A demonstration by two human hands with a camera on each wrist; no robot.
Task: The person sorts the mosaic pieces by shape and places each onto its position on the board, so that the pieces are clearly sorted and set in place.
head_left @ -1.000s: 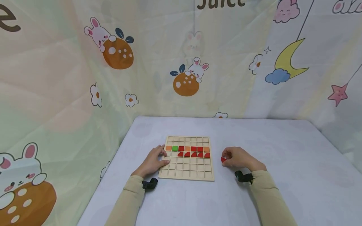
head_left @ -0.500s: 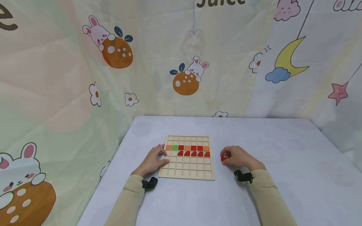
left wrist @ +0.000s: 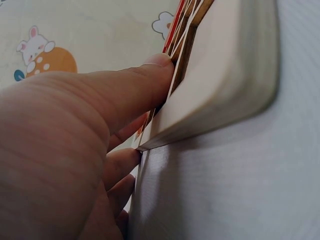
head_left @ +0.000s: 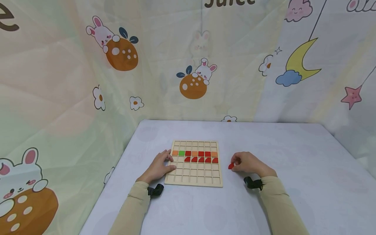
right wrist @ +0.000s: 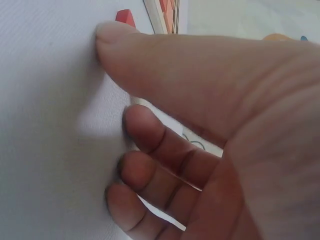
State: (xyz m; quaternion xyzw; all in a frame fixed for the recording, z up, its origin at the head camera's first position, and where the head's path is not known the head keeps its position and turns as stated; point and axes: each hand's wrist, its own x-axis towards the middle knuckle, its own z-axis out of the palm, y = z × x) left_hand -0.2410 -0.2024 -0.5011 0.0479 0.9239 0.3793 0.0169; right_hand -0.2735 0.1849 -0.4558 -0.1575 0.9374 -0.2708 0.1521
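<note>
A light wooden grid board [head_left: 194, 178] lies on the table. One row holds orange, green and red square tiles [head_left: 188, 153]. The row nearer me has several red pieces with a curved edge [head_left: 201, 159]. My left hand [head_left: 158, 166] rests on the board's left edge, thumb [left wrist: 145, 80] on the grid and fingers loosely extended along the side. To the right of the board, my right hand [head_left: 249, 163] pinches a small red piece [head_left: 231, 166] just at the table surface. In the right wrist view, my thumb [right wrist: 150, 60] covers most of that piece.
The white-covered table [head_left: 205, 209] extends around the board. Behind it hangs a cloth backdrop [head_left: 158, 81] printed with rabbits and flowers. A small black device [head_left: 155, 190] is strapped to my left wrist, another black device [head_left: 252, 183] to my right.
The red piece has turned slightly in my right fingers, and more of it shows now. My left hand and the board stay in place.
</note>
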